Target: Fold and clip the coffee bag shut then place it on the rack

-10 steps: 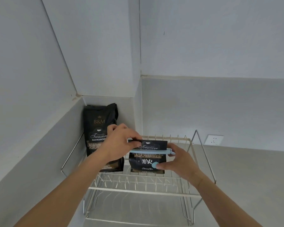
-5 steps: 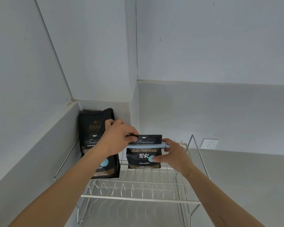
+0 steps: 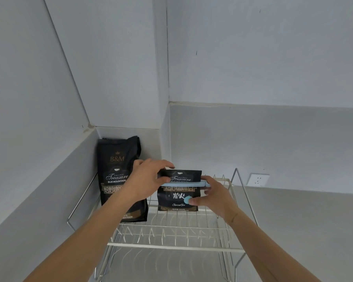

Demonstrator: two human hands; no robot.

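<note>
Since the earlier frames the folded coffee bag (image 3: pixel 178 191) had travelled a little further back over the wire rack (image 3: pixel 171 244), and its bottom edge now appeared to rest on the top tier, where earlier it hung just above the wires. It sat at the lower centre of the frame, upright, with the pale blue clip (image 3: pixel 186 184) clamped across its folded top. The left hand (image 3: pixel 149 180) pinched the bag's upper left corner, fingers over the top edge and thumb on the front. The right hand (image 3: pixel 214 195) held the right side, fingers curled around the clip's end and thumb pressed flat on the front panel beside a blue sticker. A taller, unfolded bag (image 3: pixel 120 176) stood to its left in the corner, near it; whether the two touched was hidden by the left wrist.

Folding and clipping looked finished, so the step in hand was the placing. The next move would call for checking that the bag stood steady on the wires, then loosening both grips gently so it did not tip forward.
</note>
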